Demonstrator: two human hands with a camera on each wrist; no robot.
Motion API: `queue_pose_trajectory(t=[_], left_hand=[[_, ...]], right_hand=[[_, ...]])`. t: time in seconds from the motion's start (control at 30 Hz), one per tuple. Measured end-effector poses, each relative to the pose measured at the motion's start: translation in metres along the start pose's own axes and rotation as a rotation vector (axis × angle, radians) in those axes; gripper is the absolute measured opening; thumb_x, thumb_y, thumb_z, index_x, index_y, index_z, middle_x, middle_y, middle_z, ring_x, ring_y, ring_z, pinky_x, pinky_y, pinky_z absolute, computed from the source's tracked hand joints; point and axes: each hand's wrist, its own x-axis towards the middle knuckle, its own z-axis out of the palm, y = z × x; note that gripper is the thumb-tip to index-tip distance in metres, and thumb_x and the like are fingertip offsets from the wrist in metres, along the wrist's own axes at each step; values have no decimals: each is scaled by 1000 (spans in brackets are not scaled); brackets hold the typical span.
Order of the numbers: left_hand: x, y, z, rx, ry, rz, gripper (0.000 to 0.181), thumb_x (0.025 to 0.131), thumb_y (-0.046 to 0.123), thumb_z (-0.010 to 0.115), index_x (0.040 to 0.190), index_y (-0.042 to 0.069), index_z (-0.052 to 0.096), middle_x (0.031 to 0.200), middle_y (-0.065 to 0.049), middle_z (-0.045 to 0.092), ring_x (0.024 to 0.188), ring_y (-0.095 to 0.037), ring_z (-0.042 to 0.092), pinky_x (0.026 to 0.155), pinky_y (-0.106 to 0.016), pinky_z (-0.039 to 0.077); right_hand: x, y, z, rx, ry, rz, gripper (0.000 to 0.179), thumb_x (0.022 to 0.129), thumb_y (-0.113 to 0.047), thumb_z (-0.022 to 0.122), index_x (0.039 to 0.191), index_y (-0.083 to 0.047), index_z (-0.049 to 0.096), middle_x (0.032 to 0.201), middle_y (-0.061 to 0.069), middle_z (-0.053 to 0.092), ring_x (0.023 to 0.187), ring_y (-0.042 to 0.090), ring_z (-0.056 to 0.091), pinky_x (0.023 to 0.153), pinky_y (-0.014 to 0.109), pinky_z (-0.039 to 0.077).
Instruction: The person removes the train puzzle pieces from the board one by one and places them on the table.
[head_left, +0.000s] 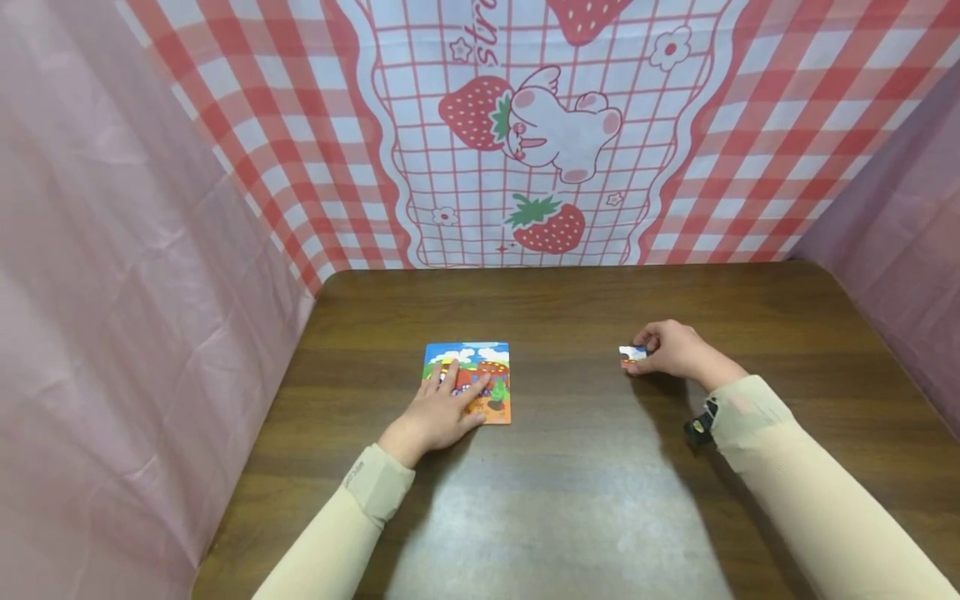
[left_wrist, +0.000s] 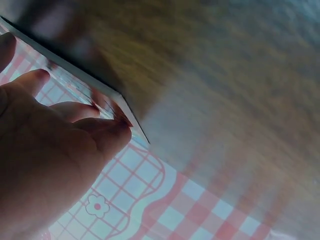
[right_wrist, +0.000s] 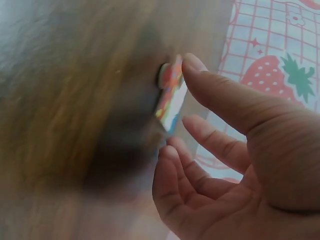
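A colourful puzzle board (head_left: 495, 356), printed with clouds, blue sky and an orange ground, lies flat left of the table's middle. My left hand (head_left: 437, 414) rests on it with fingers spread, covering part of the picture. In the left wrist view, the fingertips of the left hand (left_wrist: 55, 135) touch the board's face, which is seen edge-on. Off to the right, my right hand (head_left: 675, 350) pinches a small jigsaw piece (head_left: 632, 356) between thumb and fingers. The right wrist view shows this jigsaw piece (right_wrist: 172, 95) tilted, with a rounded knob, near the thumb tip.
Both hands work over a brown wooden table (head_left: 570, 500) with rounded far corners. A red-and-white checked cloth (head_left: 360, 167) with strawberries hangs behind it. Pink curtains (head_left: 150, 292) close off the sides. A dark device (head_left: 699, 428) sits at the right wrist.
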Motion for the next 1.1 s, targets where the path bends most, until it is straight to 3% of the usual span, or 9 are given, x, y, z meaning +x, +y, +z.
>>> queue_pose_trajectory(t=[0.2, 0.47, 0.77, 0.9, 1.1], left_hand=[[2, -8, -8, -59, 21, -20, 76, 103, 57, 50, 165, 26, 19, 167, -23, 4, 150, -47, 1, 118, -58, 5], [12, -21, -20, -69, 10, -154, 93, 99, 65, 49, 165, 14, 10, 168, -18, -1, 150, -46, -2, 118, -58, 5], [28, -36, -8, -108, -40, -198, 106, 93, 77, 46, 165, 12, 4, 168, -14, -9, 150, -47, -7, 117, -61, 3], [24, -33, -11, -121, -56, -197, 105, 93, 74, 50, 165, 11, 5, 168, -15, -10, 149, -48, -7, 117, -62, 3], [19, -28, -17, -121, -79, -207, 102, 95, 70, 50, 165, 12, 3, 168, -13, -12, 149, -46, -9, 118, -60, 3]], right_hand=[[6, -21, 5, 25, 12, -47, 48, 81, -26, 88, 112, 5, 68, 86, 6, 63, 76, 21, 60, 72, 40, 47], [22, -76, 35, 65, 4, -150, 38, 84, -20, 86, 109, 5, 71, 92, 9, 66, 86, 24, 60, 79, 44, 50], [46, -152, 85, 53, -53, -219, 34, 83, -21, 87, 106, 1, 75, 90, 4, 68, 84, 19, 62, 79, 38, 52], [57, -174, 104, 26, -65, -207, 36, 82, -24, 87, 104, 3, 75, 91, 7, 70, 83, 20, 62, 77, 36, 53], [62, -198, 122, -46, -66, -123, 33, 83, -24, 87, 94, 3, 71, 89, 11, 69, 77, 21, 60, 72, 36, 54]])
